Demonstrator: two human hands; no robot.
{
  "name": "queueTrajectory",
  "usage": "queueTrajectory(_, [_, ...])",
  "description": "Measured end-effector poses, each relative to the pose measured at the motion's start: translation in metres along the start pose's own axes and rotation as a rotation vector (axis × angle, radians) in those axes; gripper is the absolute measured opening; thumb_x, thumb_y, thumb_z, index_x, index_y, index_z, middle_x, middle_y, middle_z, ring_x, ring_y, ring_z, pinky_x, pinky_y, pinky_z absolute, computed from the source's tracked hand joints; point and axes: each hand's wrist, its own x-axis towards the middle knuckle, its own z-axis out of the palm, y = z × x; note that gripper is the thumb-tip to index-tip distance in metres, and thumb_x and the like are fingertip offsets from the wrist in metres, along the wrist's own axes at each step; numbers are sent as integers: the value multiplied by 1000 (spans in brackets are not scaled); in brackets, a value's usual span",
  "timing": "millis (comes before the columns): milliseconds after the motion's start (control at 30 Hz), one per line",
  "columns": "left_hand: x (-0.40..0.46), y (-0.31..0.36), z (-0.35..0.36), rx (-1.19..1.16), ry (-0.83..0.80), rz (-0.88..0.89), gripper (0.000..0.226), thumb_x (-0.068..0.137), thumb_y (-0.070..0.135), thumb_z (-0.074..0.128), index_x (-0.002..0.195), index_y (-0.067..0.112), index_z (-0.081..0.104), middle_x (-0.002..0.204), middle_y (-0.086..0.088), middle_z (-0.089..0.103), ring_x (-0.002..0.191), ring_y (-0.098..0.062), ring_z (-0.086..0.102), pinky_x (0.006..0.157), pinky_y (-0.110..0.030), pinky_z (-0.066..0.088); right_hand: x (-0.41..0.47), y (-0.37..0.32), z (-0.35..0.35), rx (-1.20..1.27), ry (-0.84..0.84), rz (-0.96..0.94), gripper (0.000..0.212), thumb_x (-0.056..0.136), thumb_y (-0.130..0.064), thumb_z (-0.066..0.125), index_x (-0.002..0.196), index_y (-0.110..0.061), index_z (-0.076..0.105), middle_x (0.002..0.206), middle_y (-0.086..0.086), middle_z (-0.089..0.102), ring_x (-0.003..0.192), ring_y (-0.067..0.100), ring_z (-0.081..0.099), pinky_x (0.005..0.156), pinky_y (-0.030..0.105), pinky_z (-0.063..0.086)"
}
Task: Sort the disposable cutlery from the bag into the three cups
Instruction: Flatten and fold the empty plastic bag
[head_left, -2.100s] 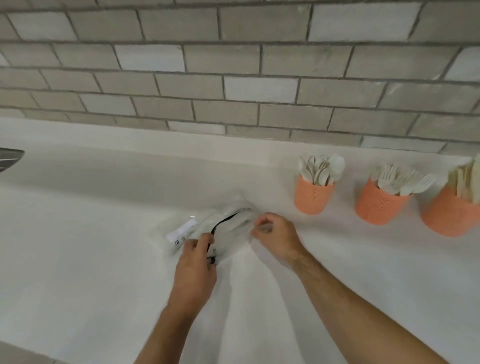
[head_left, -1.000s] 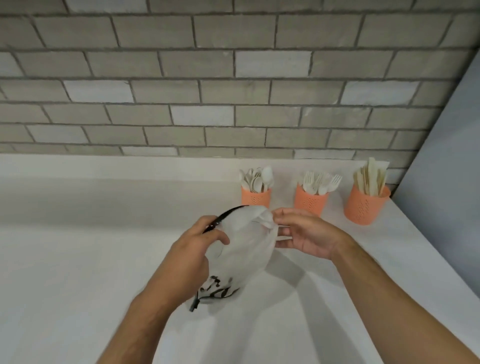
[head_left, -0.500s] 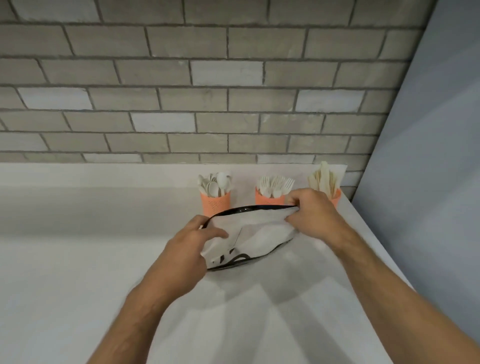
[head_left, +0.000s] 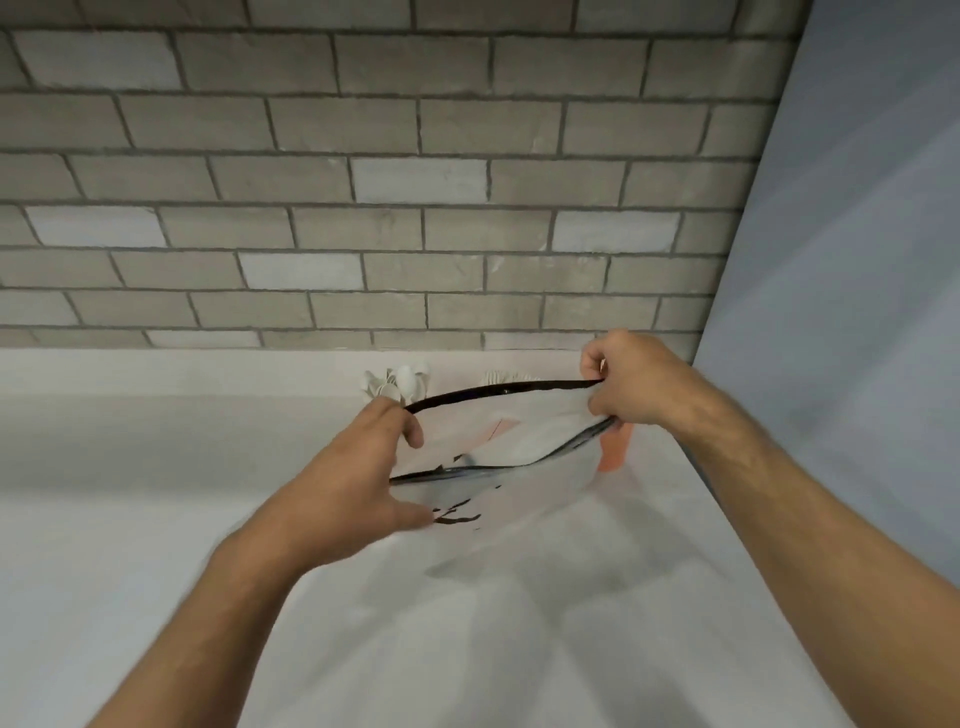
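Observation:
A translucent white bag (head_left: 524, 483) with a black rim hangs above the white counter (head_left: 156, 571). My left hand (head_left: 358, 483) grips its left rim and my right hand (head_left: 631, 382) grips its right rim, stretching the mouth wide. I see nothing inside it. Behind the bag stand the orange cups, mostly hidden: white spoons (head_left: 400, 384) stick up past the left rim, fork tips (head_left: 501, 376) show above the rim's middle, and a strip of the right orange cup (head_left: 613, 449) shows under my right hand.
A grey brick wall (head_left: 363, 182) runs along the back of the counter. A pale blue-grey side wall (head_left: 857, 312) closes off the right, close to the cups and my right arm.
Both hands lifted the bag off the counter, carried it right to in front of the cups and pulled its mouth wide. The view swung right and now the bag covers most of the cups.

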Motion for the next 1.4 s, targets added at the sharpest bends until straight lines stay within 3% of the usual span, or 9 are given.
queueTrajectory(133, [8, 2, -4, 24, 231, 68, 26, 77, 9, 77, 72, 27, 59, 94, 14, 52, 81, -2, 58, 66, -12, 38, 7, -4, -1, -146, 102, -65, 26, 73, 7, 62, 64, -14, 50, 65, 5, 56, 60, 23, 56, 46, 25, 37])
queueTrajectory(267, [13, -8, -25, -47, 260, 38, 26, 69, 8, 86, 65, 23, 66, 94, 10, 59, 86, -11, 59, 69, -16, 44, 10, -5, -31, 600, -407, 119, 3, 86, -6, 73, 83, -6, 73, 78, 8, 73, 69, 21, 73, 62, 22, 61])
queueTrajectory(433, [19, -18, -51, -99, 164, -21, 32, 65, 9, 88, 58, 24, 61, 87, 9, 69, 86, -19, 62, 76, -28, 48, 24, 3, -50, 824, -638, 119, 16, 77, -4, 67, 92, 1, 70, 82, 12, 75, 74, 19, 76, 60, 16, 59])
queueTrajectory(700, [28, -17, -74, -1, -5, 13, 33, 67, 10, 87, 54, 22, 60, 81, 9, 72, 74, -11, 66, 61, -17, 49, 45, -42, -45, 103, -268, 187, 14, 81, 5, 74, 93, 0, 71, 79, 14, 74, 55, 17, 69, 55, 23, 61])
queueTrajectory(900, [26, -26, -83, -116, -46, -35, 33, 67, 32, 88, 81, 27, 59, 89, 7, 69, 70, -20, 64, 59, -25, 46, 51, -67, -67, 382, -366, 221, 17, 80, 1, 78, 97, 4, 74, 84, 17, 75, 70, 21, 74, 62, 20, 61])
queueTrajectory(1033, [47, 14, -73, -338, 4, 36, 61, 68, 44, 86, 117, 32, 51, 113, 18, 60, 99, 0, 60, 83, -23, 49, 53, -102, -60, 543, -466, 68, 21, 84, -2, 74, 102, 8, 72, 91, 18, 75, 72, 18, 74, 64, 18, 61])
queueTrajectory(1200, [68, 21, -70, -627, 69, 63, 20, 82, 18, 78, 101, 18, 73, 96, -2, 76, 87, -16, 72, 71, -27, 54, 42, -99, -54, 535, -359, -273, 44, 72, -30, 82, 113, -16, 72, 102, -2, 71, 89, 11, 67, 79, 22, 54])
queueTrajectory(1300, [65, 9, -78, -824, 76, 43, 16, 82, 7, 76, 97, 9, 70, 92, -8, 77, 79, -19, 74, 66, -28, 59, 35, -59, -42, 276, -436, -216, 50, 70, -22, 87, 117, -26, 68, 113, -9, 71, 105, 12, 67, 91, 25, 52])
queueTrajectory(1400, [64, -5, -84, -921, 80, 9, 19, 79, 5, 77, 97, 6, 69, 90, -12, 76, 74, -20, 73, 69, -33, 59, 40, -22, -22, 221, -475, -127, 29, 77, -12, 84, 104, -18, 75, 102, -5, 77, 96, 15, 73, 90, 29, 56])
